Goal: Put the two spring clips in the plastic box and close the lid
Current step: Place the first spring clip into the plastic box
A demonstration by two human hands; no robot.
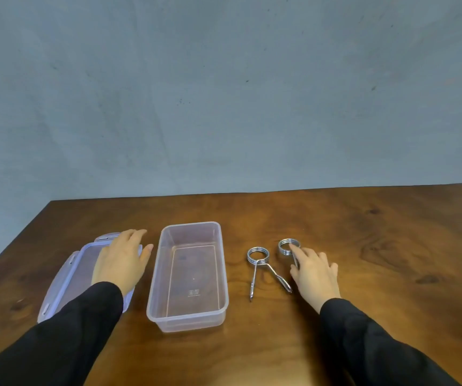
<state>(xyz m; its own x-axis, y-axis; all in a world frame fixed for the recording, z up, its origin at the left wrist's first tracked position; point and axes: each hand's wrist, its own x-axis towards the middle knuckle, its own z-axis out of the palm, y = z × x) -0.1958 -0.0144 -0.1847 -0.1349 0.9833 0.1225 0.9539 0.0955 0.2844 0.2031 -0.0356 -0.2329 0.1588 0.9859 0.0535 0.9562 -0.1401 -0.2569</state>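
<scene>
A clear plastic box (151, 299) stands open and empty on the wooden table. Its lid (68, 277), clear with a purple rim, lies flat to the left of the box. My left hand (121, 260) rests flat on the lid, fingers spread. Two metal spring clips lie to the right of the box. The left spring clip (257, 257) lies free with its two handles pointing toward me. My right hand (313, 274) lies over the handles of the right spring clip (287, 245), with a fingertip touching its coil; no grip shows.
The wooden table (280, 344) ends at a far edge against a grey wall (224, 93), and its left edge runs diagonally near the lid. Black sleeves cover both forearms.
</scene>
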